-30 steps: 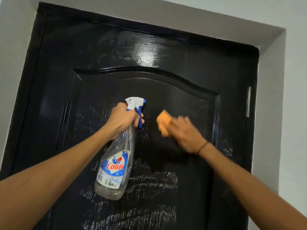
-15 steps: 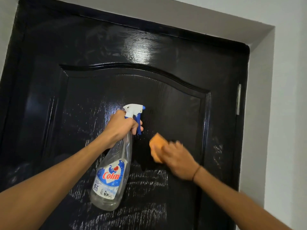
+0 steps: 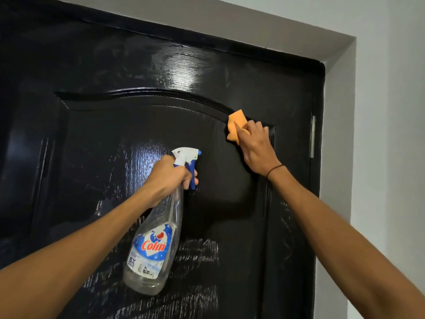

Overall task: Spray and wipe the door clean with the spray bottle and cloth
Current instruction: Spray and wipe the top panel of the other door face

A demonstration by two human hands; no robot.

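- The door (image 3: 128, 72) is cut off at 9 and 6 o'clock; the small print on the spray bottle (image 3: 154, 238) label is too fine to read.
- The right hand (image 3: 256, 146) covers most of the orange cloth (image 3: 235, 123), pressing it on the arched moulding at 1 o'clock, fingers laid over it.
- The left hand (image 3: 167, 176) grips the clear bottle's neck at centre, fingers curled by the blue trigger.
- The glossy black door shows whitish streaks toward 6 o'clock.

Glossy black door (image 3: 142, 125), streaked white low down; clear spray bottle (image 3: 153, 247) tilted, nozzle toward 1 o'clock; orange cloth (image 3: 235, 126) pressed flat at 2 o'clock.
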